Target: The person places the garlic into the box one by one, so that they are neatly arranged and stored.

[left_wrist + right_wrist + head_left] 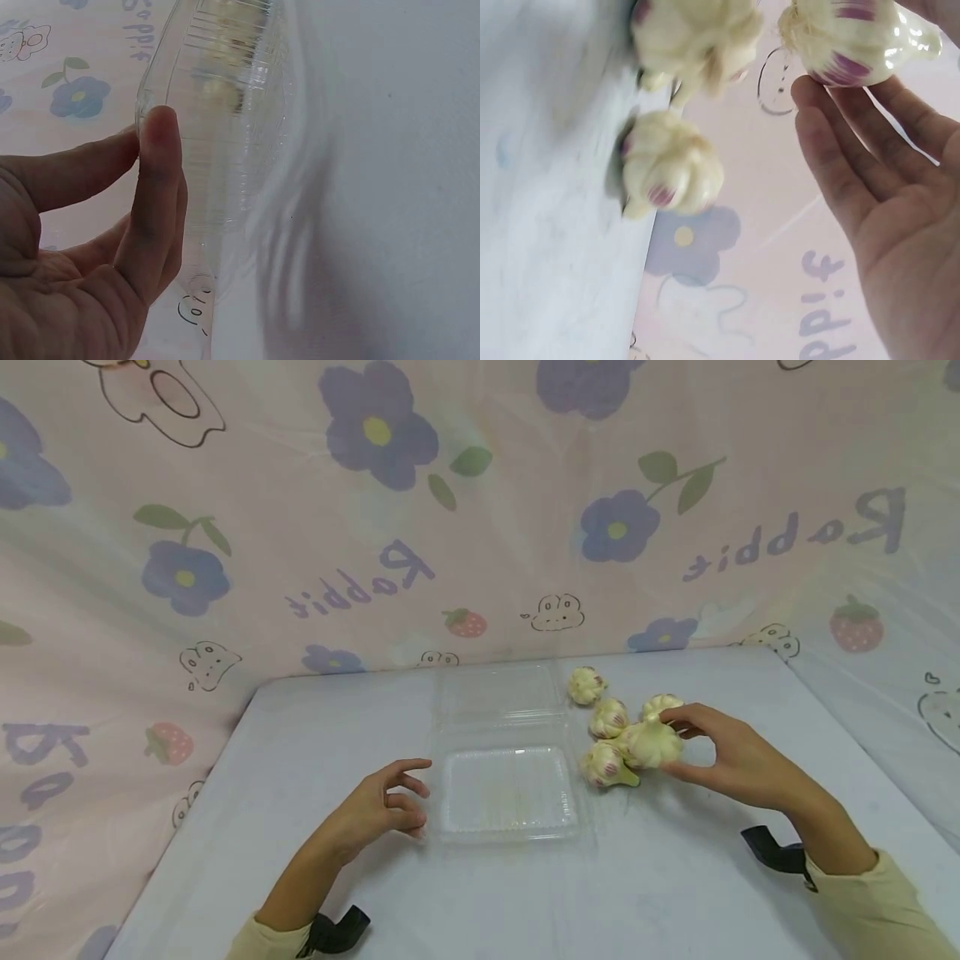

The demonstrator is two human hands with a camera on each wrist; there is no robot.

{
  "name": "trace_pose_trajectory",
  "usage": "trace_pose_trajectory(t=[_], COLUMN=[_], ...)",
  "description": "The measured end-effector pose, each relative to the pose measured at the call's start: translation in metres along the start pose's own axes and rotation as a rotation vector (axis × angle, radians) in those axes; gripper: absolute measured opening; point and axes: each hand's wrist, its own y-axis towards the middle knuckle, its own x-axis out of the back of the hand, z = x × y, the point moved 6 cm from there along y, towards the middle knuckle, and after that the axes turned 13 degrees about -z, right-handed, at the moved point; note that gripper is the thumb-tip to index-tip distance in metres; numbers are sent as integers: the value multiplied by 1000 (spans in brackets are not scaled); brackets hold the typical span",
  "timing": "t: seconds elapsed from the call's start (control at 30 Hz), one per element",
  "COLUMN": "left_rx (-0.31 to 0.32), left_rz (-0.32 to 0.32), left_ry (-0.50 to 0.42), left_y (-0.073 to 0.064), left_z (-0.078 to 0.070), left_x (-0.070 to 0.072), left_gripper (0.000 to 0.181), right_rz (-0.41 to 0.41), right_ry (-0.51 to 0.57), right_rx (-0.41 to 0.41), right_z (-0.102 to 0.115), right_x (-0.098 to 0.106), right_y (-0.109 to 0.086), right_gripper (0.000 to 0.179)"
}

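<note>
In the head view my right hand [731,760] holds a garlic bulb [651,743] between the fingertips and thumb. The right wrist view shows this whitish, purple-streaked bulb [847,37] against the fingertips, its stem end toward the palm. Just left of that hand lie more bulbs, among them a front one [606,765] with its stem pointing right. My left hand [367,814] is at the left edge of a clear plastic box [510,839]. Its fingers are spread and loosely bent, with the fingertips [161,131] right at the box's rim.
Behind the box's base its clear lid [498,693] lies folded back on the white table [300,718]. One bulb [587,685] sits beside the lid, another [609,718] nearer. A patterned cloth [510,527] hangs along the back and sides.
</note>
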Motion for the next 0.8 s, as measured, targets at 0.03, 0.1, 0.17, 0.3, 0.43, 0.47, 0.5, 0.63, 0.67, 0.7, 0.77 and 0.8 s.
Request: trace_pose_trajectory(t=[0.03, 0.1, 0.17, 0.3, 0.43, 0.47, 0.5, 0.63, 0.67, 0.7, 0.77, 0.8], left_rx=[1, -1, -4, -3, 10, 13, 15, 20, 21, 20, 17, 15], left_rz=[-4, -4, -3, 19, 36, 36, 36, 35, 36, 37, 38, 38], left_ry=[2, -1, -8, -40, -63, -65, -66, -69, -70, -70, -70, -71], left_y=[0, -1, -1, -2, -2, -2, -2, -2, -2, -2, -2, -2], left_z=[0, -1, -2, -2, -2, -2, -2, -1, -1, 0, 0, 0], left_x=[0, 0, -1, -3, -4, -5, -5, -5, -5, -5, -5, -5], left_gripper=[75, 74, 74, 75, 77, 77, 78, 81, 81, 82, 82, 82], right_rz=[-1, -6, -17, -25, -18, -15, -12, 8, 12, 15, 17, 15], right_ry=[9, 22, 33, 61, 92, 97, 104, 129, 140, 149, 160, 165], right_rx=[2, 12, 22, 41, 49, 48, 44, 25, 20, 19, 25, 27], right_z=[3, 9, 15, 29, 42, 44, 46, 53, 54, 56, 60, 62], right_x=[-1, -3, -5, -7, -11, -13, -15, -23, -25, -28, -31, -32], right_y=[1, 3, 5, 9, 13, 15, 16, 19, 20, 21, 23, 24], right_gripper=[58, 57, 57, 57, 56, 55, 55, 55, 55, 55, 56, 56])
